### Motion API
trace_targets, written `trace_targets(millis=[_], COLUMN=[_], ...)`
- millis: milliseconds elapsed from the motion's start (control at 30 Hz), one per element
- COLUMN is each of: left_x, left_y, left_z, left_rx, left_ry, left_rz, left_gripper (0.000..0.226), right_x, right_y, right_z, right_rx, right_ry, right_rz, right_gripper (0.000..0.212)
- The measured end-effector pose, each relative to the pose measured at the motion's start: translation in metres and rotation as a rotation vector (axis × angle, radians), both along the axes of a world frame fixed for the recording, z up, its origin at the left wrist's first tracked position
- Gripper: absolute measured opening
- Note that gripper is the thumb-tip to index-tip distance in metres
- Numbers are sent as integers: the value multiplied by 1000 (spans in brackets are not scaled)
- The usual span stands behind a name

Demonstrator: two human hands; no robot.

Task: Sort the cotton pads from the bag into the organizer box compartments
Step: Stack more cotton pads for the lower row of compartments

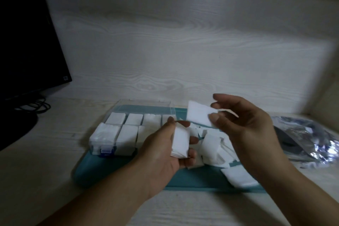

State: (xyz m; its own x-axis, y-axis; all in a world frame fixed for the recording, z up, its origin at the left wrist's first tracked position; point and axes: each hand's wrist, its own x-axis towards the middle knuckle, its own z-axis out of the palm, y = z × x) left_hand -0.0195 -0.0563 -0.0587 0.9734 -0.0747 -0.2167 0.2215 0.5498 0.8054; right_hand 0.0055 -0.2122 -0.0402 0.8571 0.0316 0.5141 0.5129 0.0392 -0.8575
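Observation:
My left hand (165, 150) grips a small stack of white cotton pads (180, 140) upright between thumb and fingers, just right of the organizer box. My right hand (245, 123) pinches a single square cotton pad (199, 115) and holds it in the air above the loose pile. The clear organizer box (113, 149) stands at the left of the teal mat, and several of its compartments hold white pads (128, 135). A loose pile of cotton pads (218, 150) lies on the mat under and between my hands. The crumpled clear bag (311, 143) lies at the far right.
A teal mat (117, 172) lies under the box and the pile on a pale wood-grain desk. A dark monitor (27, 42) with its stand and cables fills the left. A wood-grain wall rises close behind the box.

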Motion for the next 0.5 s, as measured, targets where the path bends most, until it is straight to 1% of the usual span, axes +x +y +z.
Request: trace_targets(millis=[133,333,433,500], left_x=[1,1,0,0], left_y=[1,3,3,3], left_z=[-1,1,1,-2], left_rx=[16,-3,-32,29], left_ry=[18,27,19,-20], left_rz=[9,-38,-62,-77], left_gripper=[49,57,49,45], right_x=[-2,4,2,-2], right_y=[2,-14,-14,-11], right_z=[-2,3,5,6], right_rx=[-103,-412,-381,-326], right_ry=[-4,-122,-42,20], right_rz=[149,109,263,348], right_gripper=[40,50,54,58])
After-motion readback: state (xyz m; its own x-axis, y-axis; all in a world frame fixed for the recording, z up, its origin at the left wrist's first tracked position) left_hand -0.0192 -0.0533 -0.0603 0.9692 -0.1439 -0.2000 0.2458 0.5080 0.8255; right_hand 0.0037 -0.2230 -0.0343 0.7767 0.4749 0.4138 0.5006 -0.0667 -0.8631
